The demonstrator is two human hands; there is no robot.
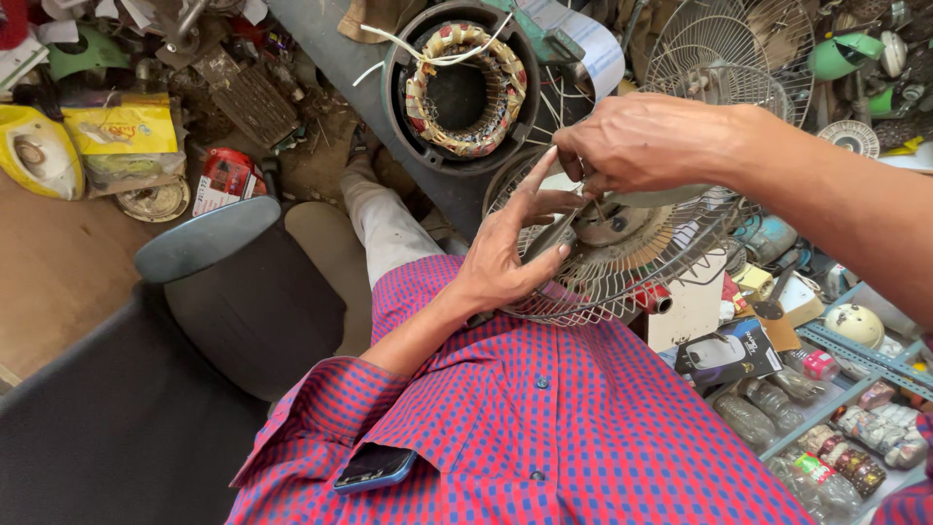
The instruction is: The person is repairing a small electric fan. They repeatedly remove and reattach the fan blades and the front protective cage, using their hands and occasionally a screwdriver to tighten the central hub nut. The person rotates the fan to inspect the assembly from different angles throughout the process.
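Observation:
A round wire fan guard (622,262) with a grey fan blade hub inside it rests tilted against my lap. My left hand (510,248) cups its near side, fingers spread and touching the grey blade (554,233). From above, my right hand (641,141) reaches in with fingers pinched on the blade's edge near the hub. What the right fingertips pinch is partly hidden by the hand itself.
A motor stator with copper windings (465,87) lies ahead in a black housing. More wire fan guards (719,49) stand at the back right. A metal rack (855,360) with small packets is on the right, a black chair (209,238) on the left.

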